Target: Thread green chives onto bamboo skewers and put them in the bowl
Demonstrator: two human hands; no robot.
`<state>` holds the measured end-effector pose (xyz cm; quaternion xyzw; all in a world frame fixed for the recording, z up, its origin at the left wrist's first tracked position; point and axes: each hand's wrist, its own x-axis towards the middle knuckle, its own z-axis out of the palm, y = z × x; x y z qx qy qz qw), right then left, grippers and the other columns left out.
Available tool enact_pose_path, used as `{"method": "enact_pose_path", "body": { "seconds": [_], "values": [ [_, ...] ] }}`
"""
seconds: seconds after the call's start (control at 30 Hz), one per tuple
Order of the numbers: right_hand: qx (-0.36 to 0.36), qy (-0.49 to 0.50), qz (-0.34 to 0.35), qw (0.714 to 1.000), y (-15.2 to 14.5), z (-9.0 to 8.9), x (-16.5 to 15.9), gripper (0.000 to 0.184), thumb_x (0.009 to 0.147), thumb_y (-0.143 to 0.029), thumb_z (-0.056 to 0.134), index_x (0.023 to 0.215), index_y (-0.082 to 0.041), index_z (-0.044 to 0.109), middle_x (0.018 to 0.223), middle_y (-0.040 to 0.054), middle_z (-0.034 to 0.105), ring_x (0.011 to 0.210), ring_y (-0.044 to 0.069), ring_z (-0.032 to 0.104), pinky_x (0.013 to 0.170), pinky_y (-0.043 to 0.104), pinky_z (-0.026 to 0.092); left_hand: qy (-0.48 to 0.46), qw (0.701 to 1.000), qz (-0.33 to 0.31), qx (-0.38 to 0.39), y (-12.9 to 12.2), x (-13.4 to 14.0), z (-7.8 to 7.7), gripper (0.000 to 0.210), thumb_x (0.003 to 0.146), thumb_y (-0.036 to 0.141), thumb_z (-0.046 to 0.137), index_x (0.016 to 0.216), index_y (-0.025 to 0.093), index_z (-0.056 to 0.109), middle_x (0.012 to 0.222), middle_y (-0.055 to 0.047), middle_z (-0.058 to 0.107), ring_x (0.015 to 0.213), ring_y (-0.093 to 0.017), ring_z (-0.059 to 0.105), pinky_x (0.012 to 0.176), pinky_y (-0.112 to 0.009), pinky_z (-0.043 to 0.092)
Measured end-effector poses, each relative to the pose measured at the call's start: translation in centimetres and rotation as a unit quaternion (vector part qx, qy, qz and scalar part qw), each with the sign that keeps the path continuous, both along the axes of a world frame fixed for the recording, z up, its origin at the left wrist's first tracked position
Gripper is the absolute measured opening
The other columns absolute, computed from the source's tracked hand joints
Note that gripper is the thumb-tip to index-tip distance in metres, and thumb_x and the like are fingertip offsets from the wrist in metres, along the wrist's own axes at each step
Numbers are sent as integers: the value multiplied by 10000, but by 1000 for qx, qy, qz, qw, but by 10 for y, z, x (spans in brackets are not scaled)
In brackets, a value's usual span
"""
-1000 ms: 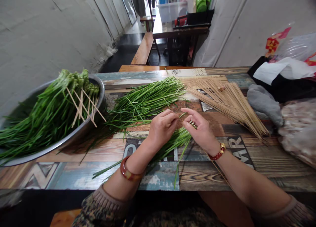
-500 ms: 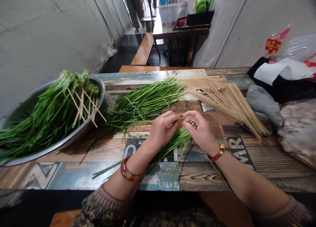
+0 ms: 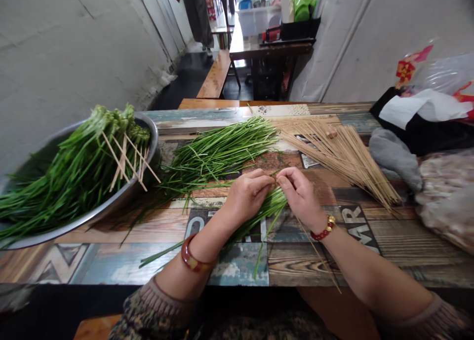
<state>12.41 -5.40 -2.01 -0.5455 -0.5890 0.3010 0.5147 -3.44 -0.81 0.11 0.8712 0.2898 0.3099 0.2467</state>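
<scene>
My left hand (image 3: 249,194) is closed in a pinch over a small bundle of garlic chives (image 3: 255,224). Against it, fingertips almost touching, my right hand (image 3: 299,194) pinches at the bundle's stem end. What exactly lies between the fingertips is too small to make out. A thin bamboo skewer (image 3: 318,253) slants from under my right hand toward the table's front edge. Beyond my hands lies a loose pile of chives (image 3: 225,150). To its right, many bamboo skewers (image 3: 344,157) are fanned out on the table.
A metal basin (image 3: 111,209) at left holds skewered chives (image 3: 77,167), with skewer ends sticking out. At right are a grey cloth-like bundle (image 3: 394,155), a clear bag of pale food (image 3: 446,197) and a black bag (image 3: 418,132). A person (image 3: 198,14) stands beyond the bench (image 3: 215,73).
My fingertips have drawn closer, my right fingers closing into a tighter pinch. The skewer under my right hand has shifted slightly left. The person in the background has moved a little.
</scene>
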Motion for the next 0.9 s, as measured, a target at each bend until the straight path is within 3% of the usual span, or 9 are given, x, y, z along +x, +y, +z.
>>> {"method": "enact_pose_path", "body": {
  "seconds": [0.17, 0.27, 0.4, 0.5, 0.6, 0.7, 0.8, 0.9],
  "values": [
    [22, -21, -11, 999, 0, 0, 1, 270, 953, -374, 391, 827, -193, 548, 753, 11, 568, 702, 143, 528, 659, 271, 404, 23, 998, -35, -36, -1, -1, 8, 247, 904, 152, 427, 928, 151, 673, 866, -69, 647, 804, -137, 592, 713, -231, 442],
    [-2, 11, -3, 1000, -1, 1, 1, 338, 965, -415, 345, 837, -191, 563, 744, 11, 555, 676, 140, 518, 635, 267, 399, 23, 996, -11, -84, 1, -4, 13, 220, 889, 159, 449, 916, 146, 667, 878, -63, 665, 832, -148, 601, 753, -245, 444],
    [-56, 76, 14, 995, -2, 3, 2, 411, 968, -470, 286, 880, -195, 579, 706, 3, 536, 614, 133, 505, 583, 260, 406, 51, 988, 3, -147, 2, -6, 14, 236, 904, 257, 452, 957, 152, 656, 918, -53, 683, 832, -152, 603, 751, -249, 432],
    [-46, 72, 14, 996, -2, 5, 3, 422, 964, -472, 298, 867, -186, 593, 753, 15, 562, 667, 135, 525, 629, 260, 424, 95, 979, -11, -183, 0, -5, 11, 286, 856, 376, 536, 1013, 159, 638, 879, -29, 672, 754, -141, 583, 673, -233, 407],
    [-37, 65, 22, 997, -1, 6, 3, 398, 951, -469, 339, 857, -178, 594, 779, 24, 578, 696, 134, 533, 644, 256, 435, 127, 974, -1, -186, -2, -4, 10, 311, 771, 392, 635, 955, 141, 630, 776, 2, 624, 682, -126, 535, 593, -214, 359],
    [-70, 91, 35, 993, 0, 2, 1, 322, 893, -481, 471, 883, -179, 581, 767, 15, 572, 655, 125, 533, 575, 241, 450, 148, 971, 2, -188, 0, -2, 13, 231, 769, 331, 624, 871, 125, 617, 708, 15, 588, 642, -114, 510, 550, -205, 323],
    [-111, 132, 41, 984, 2, -5, -2, 321, 812, -485, 590, 935, -190, 557, 741, -15, 543, 563, 104, 514, 476, 221, 447, 163, 972, -5, -171, 6, 1, 20, 213, 762, 297, 619, 901, 136, 627, 752, 3, 633, 668, -122, 540, 575, -203, 352],
    [-126, 171, 24, 977, 6, -12, -3, 342, 798, -491, 593, 972, -203, 534, 704, -46, 516, 470, 80, 478, 407, 207, 414, 201, 972, -5, -120, 12, 9, 27, 218, 758, 304, 623, 913, 152, 646, 820, -27, 676, 720, -148, 581, 627, -221, 392]
  ]
}}
